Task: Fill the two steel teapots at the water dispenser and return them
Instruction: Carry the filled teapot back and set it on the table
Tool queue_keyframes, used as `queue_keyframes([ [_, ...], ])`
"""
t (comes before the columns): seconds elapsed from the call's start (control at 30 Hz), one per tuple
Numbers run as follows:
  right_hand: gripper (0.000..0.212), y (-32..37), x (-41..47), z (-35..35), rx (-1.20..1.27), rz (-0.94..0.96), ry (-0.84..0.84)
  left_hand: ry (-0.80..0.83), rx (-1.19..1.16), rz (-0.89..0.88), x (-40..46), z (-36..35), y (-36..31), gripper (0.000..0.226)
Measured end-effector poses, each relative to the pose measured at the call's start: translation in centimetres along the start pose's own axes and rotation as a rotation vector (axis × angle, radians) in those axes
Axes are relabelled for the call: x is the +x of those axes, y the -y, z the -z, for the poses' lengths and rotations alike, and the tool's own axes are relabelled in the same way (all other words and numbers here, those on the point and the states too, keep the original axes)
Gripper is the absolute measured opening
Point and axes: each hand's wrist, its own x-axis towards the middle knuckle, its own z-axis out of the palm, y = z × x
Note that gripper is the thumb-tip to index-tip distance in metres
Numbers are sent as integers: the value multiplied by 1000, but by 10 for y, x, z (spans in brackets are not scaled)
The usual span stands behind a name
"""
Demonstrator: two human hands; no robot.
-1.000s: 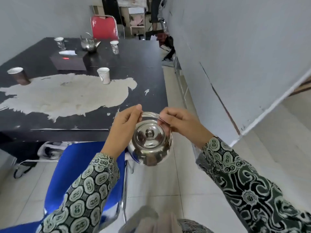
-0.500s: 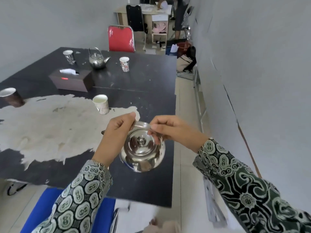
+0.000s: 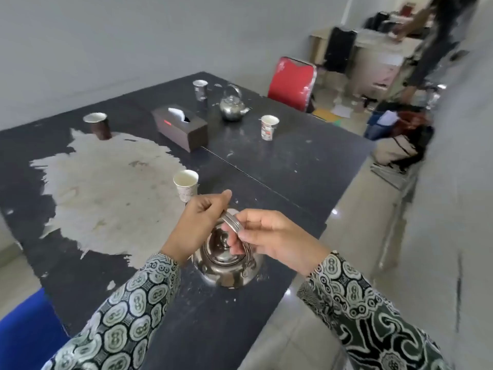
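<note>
A steel teapot with its lid on sits at the near right part of the black table. Its arched handle stands up, and both hands grip it: my left hand from the left, my right hand from the right. Whether the pot rests on the table or hangs just above it, I cannot tell. A second steel teapot stands alone at the far side of the table, handle upright, spout to the right.
Several paper cups stand on the table, the nearest one just beyond my left hand. A dark tissue box lies mid-table. A blue chair is at lower left, a red chair beyond the table. A person stands at the far desk.
I have carried the teapot forward from beside the table's corner to over its near right part. The pot has come down to the tabletop, and both hands have stayed on the handle.
</note>
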Motion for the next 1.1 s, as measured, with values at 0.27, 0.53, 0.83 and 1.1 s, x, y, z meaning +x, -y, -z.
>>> queue_keyframes([
  [0.27,22,32,53,58,30,61,169,-335,124,-106,35,-20,-15,31],
  [0.53,18,83,127,70,115,153,246,-478,154,-140,77,9,-32,44],
  [0.83,14,134,223,73,216,170,321,-550,285,-105,122,39,-41,34],
  [1.1,16,135,318,89,233,57,422,-521,708,134,186,83,-14,50],
])
